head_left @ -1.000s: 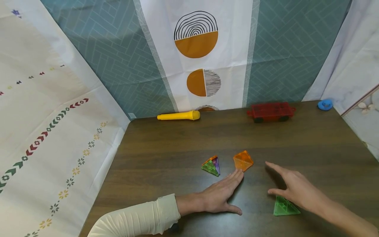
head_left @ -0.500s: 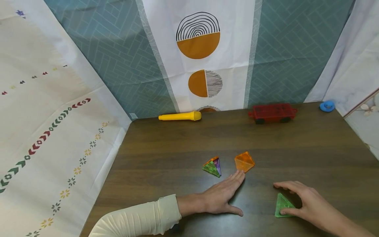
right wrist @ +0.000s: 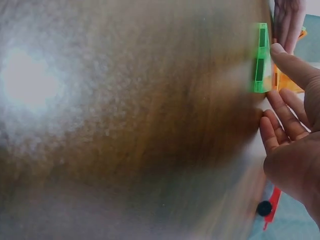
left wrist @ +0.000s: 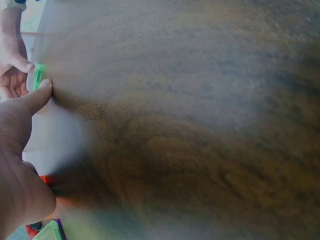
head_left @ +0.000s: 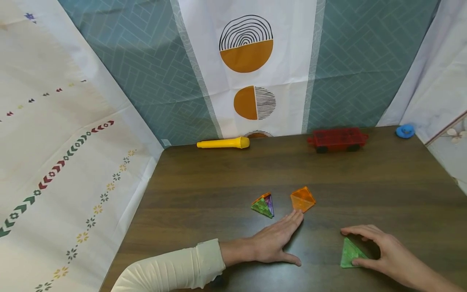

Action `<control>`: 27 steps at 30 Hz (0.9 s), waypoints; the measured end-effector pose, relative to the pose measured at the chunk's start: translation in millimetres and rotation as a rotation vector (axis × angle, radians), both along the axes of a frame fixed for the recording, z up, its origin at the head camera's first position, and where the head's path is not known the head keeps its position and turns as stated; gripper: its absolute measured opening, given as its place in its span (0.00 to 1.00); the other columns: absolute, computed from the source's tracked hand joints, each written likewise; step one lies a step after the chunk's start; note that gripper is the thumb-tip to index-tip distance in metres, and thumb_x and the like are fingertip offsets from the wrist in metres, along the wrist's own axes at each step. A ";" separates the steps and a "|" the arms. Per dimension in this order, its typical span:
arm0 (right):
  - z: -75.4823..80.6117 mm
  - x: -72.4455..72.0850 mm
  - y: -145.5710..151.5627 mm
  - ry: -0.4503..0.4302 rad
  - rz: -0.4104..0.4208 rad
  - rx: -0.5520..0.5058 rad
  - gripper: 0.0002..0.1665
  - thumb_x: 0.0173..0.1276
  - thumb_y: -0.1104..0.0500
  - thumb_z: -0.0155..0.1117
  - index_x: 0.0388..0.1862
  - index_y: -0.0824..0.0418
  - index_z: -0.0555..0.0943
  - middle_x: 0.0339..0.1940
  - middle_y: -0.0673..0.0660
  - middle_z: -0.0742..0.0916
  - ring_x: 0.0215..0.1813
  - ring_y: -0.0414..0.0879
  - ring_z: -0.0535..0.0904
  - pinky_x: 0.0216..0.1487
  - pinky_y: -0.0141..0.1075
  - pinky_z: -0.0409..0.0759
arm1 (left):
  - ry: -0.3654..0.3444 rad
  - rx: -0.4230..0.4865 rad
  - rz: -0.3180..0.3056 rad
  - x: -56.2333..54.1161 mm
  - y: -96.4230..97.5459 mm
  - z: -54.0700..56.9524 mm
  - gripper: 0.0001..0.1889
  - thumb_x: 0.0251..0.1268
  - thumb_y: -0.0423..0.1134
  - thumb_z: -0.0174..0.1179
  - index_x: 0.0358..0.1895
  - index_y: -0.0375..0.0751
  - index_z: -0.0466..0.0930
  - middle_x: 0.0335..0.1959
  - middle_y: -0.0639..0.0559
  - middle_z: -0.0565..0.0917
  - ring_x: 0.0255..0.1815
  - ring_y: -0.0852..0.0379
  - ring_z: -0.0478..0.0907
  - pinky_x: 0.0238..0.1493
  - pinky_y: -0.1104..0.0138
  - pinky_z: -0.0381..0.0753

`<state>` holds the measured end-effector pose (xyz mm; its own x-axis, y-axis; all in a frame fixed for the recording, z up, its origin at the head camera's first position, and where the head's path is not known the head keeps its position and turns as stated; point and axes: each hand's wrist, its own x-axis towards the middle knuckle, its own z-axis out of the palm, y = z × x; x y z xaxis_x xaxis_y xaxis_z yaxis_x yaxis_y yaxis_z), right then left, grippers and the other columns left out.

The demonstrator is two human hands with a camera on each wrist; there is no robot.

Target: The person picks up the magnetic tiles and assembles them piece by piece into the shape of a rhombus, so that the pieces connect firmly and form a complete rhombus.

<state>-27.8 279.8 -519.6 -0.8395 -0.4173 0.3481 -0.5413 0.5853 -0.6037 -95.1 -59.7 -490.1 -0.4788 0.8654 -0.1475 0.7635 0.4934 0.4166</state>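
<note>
While our left hand (head_left: 273, 241) rests with straight fingers touching the orange piece (head_left: 303, 198) on the bench (head_left: 219, 174), our right hand (head_left: 388, 248) curls fingers and thumb round the green triangle (head_left: 350, 254) farther right, whose opposite edges we should pinch evenly.

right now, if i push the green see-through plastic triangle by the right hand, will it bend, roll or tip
The green see-through plastic triangle is probably stiff, as its edges look straight and crisp. It should slide rather than roll or tip, since it sits low on the table. It may be somewhat slippery: its surface looks smooth.
</note>
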 end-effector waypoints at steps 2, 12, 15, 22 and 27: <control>-0.6 0.2 -0.3 0.009 0.009 -0.013 0.49 0.39 0.61 0.93 0.65 0.54 0.84 0.60 0.43 0.87 0.59 0.27 0.75 0.49 0.17 0.74 | 0.003 0.000 0.001 -0.1 0.0 -0.3 0.64 0.68 0.65 0.68 0.87 0.35 0.32 0.88 0.41 0.34 0.88 0.51 0.32 0.83 0.65 0.42; -1.0 -0.4 4.9 -0.052 0.127 -0.053 0.51 0.46 0.58 0.92 0.71 0.56 0.80 0.64 0.47 0.85 0.64 0.29 0.72 0.58 0.16 0.68 | 0.017 0.002 0.001 0.4 0.1 -1.8 0.64 0.68 0.65 0.68 0.87 0.34 0.34 0.88 0.40 0.36 0.88 0.51 0.33 0.83 0.65 0.42; -0.4 -2.3 7.9 -0.052 0.143 -0.038 0.52 0.44 0.57 0.92 0.72 0.56 0.79 0.64 0.47 0.85 0.64 0.29 0.72 0.59 0.15 0.68 | 0.018 0.001 0.002 -0.2 0.1 -2.0 0.64 0.68 0.65 0.68 0.87 0.34 0.33 0.88 0.41 0.36 0.88 0.51 0.33 0.83 0.65 0.41; -0.9 -7.2 11.4 -0.012 0.180 -0.023 0.51 0.45 0.57 0.92 0.71 0.58 0.80 0.63 0.47 0.86 0.63 0.29 0.75 0.57 0.16 0.72 | 0.018 0.000 0.003 -0.1 0.1 -1.3 0.64 0.68 0.65 0.68 0.87 0.35 0.33 0.88 0.41 0.35 0.88 0.51 0.33 0.83 0.65 0.41; 1.2 -12.7 9.1 0.026 0.175 -0.045 0.51 0.41 0.62 0.93 0.68 0.59 0.81 0.61 0.48 0.87 0.56 0.33 0.81 0.53 0.18 0.76 | 0.013 0.003 0.003 0.4 0.0 -0.6 0.64 0.68 0.65 0.68 0.87 0.35 0.33 0.88 0.41 0.35 0.88 0.51 0.33 0.83 0.66 0.41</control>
<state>-40.5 288.8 -518.4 -0.7459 -0.5399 0.3900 -0.6481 0.4535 -0.6118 -94.7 -59.7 -490.8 -0.4834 0.8643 -0.1389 0.7675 0.4948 0.4077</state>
